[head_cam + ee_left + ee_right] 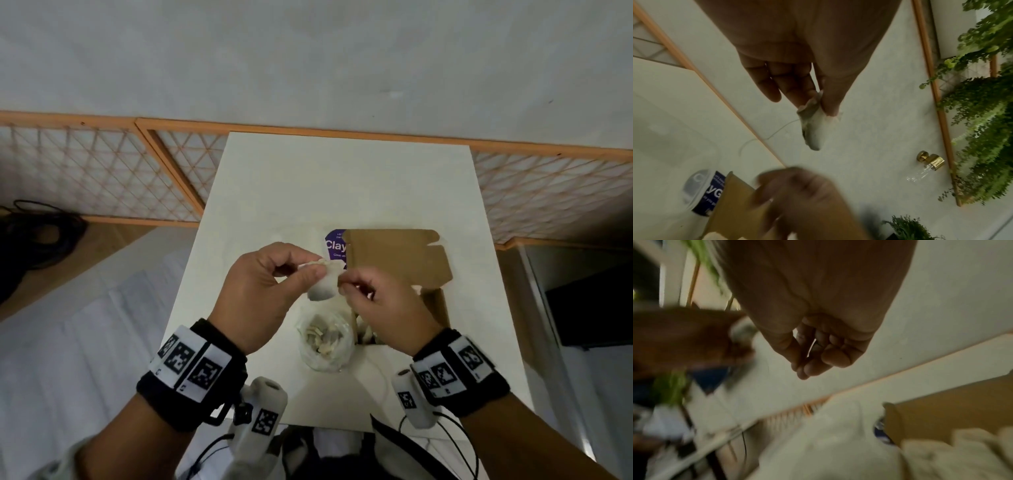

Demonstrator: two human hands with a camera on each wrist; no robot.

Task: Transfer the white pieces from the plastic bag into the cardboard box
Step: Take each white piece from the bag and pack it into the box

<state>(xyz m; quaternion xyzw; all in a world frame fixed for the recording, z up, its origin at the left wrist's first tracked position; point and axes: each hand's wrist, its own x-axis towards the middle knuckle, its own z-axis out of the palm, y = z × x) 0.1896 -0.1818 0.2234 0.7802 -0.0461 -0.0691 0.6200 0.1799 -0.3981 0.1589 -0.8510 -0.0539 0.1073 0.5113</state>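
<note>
My left hand [315,270] pinches the crimped top of a small white sachet-like piece [322,287] between thumb and fingers, well above the table. In the left wrist view this piece [813,129] hangs below the fingertips [828,104], trailing a thin thread. My right hand [346,286] sits just right of it with fingers curled and thumb against forefinger; the right wrist view shows nothing between those fingertips [803,369]. Below the hands lies the clear plastic bag [325,339] with several white pieces. The cardboard box [435,305] stands open right of it, lid flap [397,257] raised.
A purple-labelled white container [334,246] lies behind the box flap. The white table [342,178] has bare surface at the far end. A lattice screen [102,171] runs behind, cables [37,236] lie on the floor at left. Plants [982,113] hang on the wall.
</note>
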